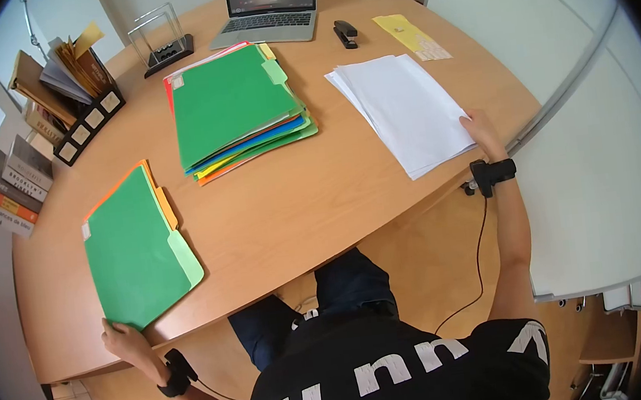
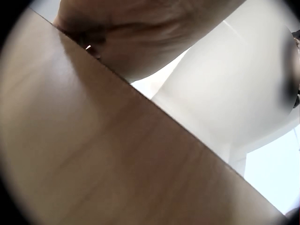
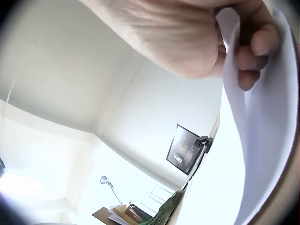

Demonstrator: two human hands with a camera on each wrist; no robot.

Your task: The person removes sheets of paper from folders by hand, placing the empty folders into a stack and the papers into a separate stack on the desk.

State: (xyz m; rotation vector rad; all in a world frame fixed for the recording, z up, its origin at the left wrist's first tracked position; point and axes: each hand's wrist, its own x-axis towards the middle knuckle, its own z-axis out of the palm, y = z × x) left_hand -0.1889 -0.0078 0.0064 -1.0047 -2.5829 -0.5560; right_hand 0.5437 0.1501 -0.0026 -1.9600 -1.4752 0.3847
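Observation:
My left hand (image 1: 127,344) is at the near corner of a green folder (image 1: 135,254), which lies on an orange folder (image 1: 168,208) at the table's left. Thumb and fingers pinch that corner; in the left wrist view the table edge mostly hides the fingertips. On the right, a fanned stack of white paper sheets (image 1: 405,109) lies on the table. My right hand (image 1: 483,136) grips its right edge. The right wrist view shows a lifted, bent sheet (image 3: 232,79) between the thumb side and the curled fingers (image 3: 265,41).
A pile of coloured folders (image 1: 236,99) lies mid-table, green on top. Behind stand a laptop (image 1: 270,22), a stapler (image 1: 346,35) and a Newton's cradle (image 1: 166,50). A yellow envelope (image 1: 406,33) lies at the back right. Books (image 1: 18,181) and a black organizer (image 1: 91,122) line the left.

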